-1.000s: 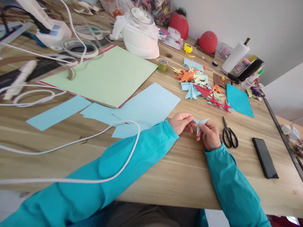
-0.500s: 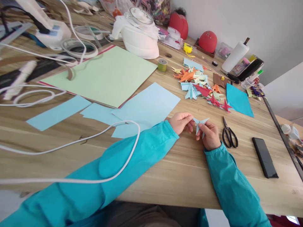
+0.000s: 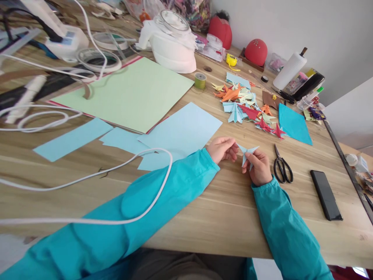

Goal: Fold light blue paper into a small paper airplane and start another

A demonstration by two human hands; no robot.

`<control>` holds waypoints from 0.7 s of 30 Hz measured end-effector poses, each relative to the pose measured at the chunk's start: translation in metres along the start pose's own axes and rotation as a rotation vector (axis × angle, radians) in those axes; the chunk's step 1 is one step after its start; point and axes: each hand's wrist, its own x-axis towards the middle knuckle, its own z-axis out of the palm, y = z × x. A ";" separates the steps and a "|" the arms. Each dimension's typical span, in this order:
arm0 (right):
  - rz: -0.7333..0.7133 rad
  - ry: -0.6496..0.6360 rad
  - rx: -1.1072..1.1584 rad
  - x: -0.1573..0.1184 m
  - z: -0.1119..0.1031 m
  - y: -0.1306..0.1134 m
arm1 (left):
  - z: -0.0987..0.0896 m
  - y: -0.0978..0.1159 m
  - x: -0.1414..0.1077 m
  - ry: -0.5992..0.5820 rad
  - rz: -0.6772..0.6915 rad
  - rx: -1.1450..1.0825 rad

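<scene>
Slightly up and to the left, the fingertips of the bare left hand [image 3: 223, 150] have shifted since the earlier frame, baring more of the upper left tip of the small pale blue folded-paper shape [image 3: 247, 151], right of centre in the frame. In front, a white cable [image 3: 157, 196] loops over the teal left sleeve [image 3: 140, 198], which reaches from the lower left up to the right. The left hand has its palm turned inward and fingers curled, thumb close to the forefinger beside that tip; whether they pinch it I cannot tell. From the lower right, the teal right sleeve [image 3: 284, 221] rises leftward to the bare right hand [image 3: 258, 166], its thumb and fingers closed on the shape's middle and lower right part. Two narrow points of the shape fan to upper left and upper right, two more point down toward the near edge; no single long axis is clear. Right of the hand, black-handled scissors [image 3: 282, 165] lie with blades pointing up the frame, with a black phone [image 3: 326, 194] farther right. Beyond, left of centre, is a large light blue paper sheet [image 3: 186, 126]; at upper right, a pile of multicoloured folded-paper pieces [image 3: 247, 107] sits beside a bright blue sheet [image 3: 295, 123].
</scene>
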 end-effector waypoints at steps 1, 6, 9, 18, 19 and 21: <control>-0.003 -0.007 -0.005 0.000 0.000 0.000 | 0.000 0.000 -0.001 -0.021 -0.011 0.007; -0.025 -0.116 -0.053 0.000 -0.003 0.003 | 0.000 0.001 -0.005 -0.129 0.005 0.267; -0.030 -0.159 -0.094 0.000 -0.005 0.005 | 0.001 0.003 -0.007 -0.136 0.043 0.334; -0.013 -0.160 -0.087 -0.002 -0.004 0.003 | 0.001 0.001 -0.007 -0.152 0.073 0.328; -0.007 -0.166 -0.067 -0.002 -0.004 0.003 | 0.001 0.001 -0.007 -0.143 0.080 0.337; 0.004 -0.178 -0.034 -0.003 -0.003 0.001 | 0.001 0.001 -0.007 -0.120 0.102 0.354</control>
